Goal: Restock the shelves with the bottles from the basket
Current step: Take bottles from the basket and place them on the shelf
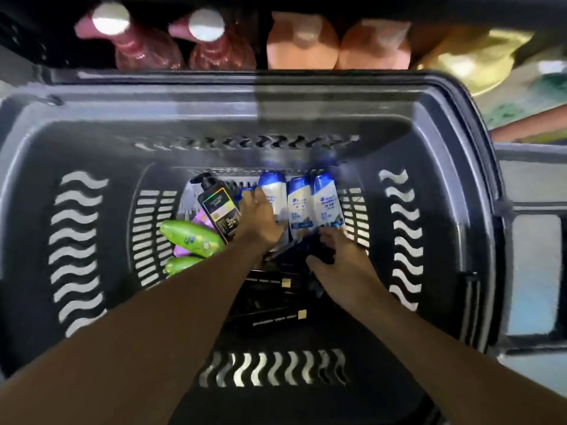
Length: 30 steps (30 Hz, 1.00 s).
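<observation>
I look down into a deep dark grey basket [214, 118]. Three white-and-blue shampoo bottles [302, 204] lie side by side at its far end. My left hand [260, 222] reaches in and lies on the leftmost white-and-blue bottle [276, 191], fingers curled over it. Just below the other two, my right hand [340, 256] touches a dark object; whether it grips it is unclear. A black pump bottle [218, 210] lies left of my left hand. Two green bottles [191, 237] and a purple pack [202, 219] lie further left. Black boxes [270, 305] fill the basket's bottom.
Beyond the basket's far rim stands a shelf with two pink bottles with white caps [138, 38], two orange bottles [334, 44] and a yellow item [469, 59]. A grey frame [534, 240] stands to the right of the basket.
</observation>
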Each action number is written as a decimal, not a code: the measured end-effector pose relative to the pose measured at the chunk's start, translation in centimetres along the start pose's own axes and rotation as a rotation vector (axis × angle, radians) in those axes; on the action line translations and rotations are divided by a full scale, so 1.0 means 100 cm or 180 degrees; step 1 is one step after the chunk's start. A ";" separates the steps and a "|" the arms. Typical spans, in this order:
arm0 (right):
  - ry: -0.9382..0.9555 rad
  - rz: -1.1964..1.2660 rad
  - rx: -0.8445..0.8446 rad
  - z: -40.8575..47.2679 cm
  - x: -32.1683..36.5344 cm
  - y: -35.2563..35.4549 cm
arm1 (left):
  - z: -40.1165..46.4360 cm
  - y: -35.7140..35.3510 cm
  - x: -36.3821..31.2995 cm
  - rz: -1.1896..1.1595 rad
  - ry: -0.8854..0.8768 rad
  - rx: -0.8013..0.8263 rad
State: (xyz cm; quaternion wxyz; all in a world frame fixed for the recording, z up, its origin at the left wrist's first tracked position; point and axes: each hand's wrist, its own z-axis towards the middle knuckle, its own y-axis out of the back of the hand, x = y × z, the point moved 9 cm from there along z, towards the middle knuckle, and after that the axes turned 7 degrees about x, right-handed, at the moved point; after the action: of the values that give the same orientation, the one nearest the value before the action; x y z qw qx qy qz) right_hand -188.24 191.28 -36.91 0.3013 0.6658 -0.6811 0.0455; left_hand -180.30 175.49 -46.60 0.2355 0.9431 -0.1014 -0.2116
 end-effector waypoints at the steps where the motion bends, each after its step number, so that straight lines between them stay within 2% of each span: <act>1: 0.0001 0.0016 0.0033 0.001 -0.001 -0.006 | 0.004 -0.003 -0.001 0.0093 0.0107 -0.0020; 4: 0.0100 0.0032 0.0044 0.007 -0.002 -0.015 | 0.013 -0.003 -0.001 0.0356 0.0400 -0.0085; 8: 0.0174 -0.0039 -0.0153 0.016 0.000 -0.007 | 0.018 0.002 -0.001 0.0641 0.0460 -0.0138; 13: -0.0069 0.0104 -0.0358 0.037 -0.001 0.013 | 0.002 -0.003 -0.013 0.0724 0.0262 0.0207; 19: -0.0761 -0.0190 -0.0263 0.076 -0.024 0.013 | -0.031 0.011 -0.002 -0.0746 -0.0283 -0.0429; 22: -0.1066 -0.0112 -0.0347 0.096 -0.031 0.007 | -0.044 0.018 0.008 -0.1255 -0.0513 -0.0713; 26: -0.0963 -0.0733 -0.0416 0.112 -0.019 0.012 | -0.054 0.023 0.015 -0.1704 -0.0664 -0.0938; 30: -0.0874 -0.1381 -0.0453 0.118 -0.012 0.023 | -0.062 0.018 0.030 -0.2120 -0.0431 -0.1120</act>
State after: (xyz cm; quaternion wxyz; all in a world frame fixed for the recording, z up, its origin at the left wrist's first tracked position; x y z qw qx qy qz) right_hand -194.61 187.09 -46.34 0.2548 0.7733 -0.5584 -0.1590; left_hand -175.05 175.59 -41.83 0.3049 0.8535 0.2332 -0.3525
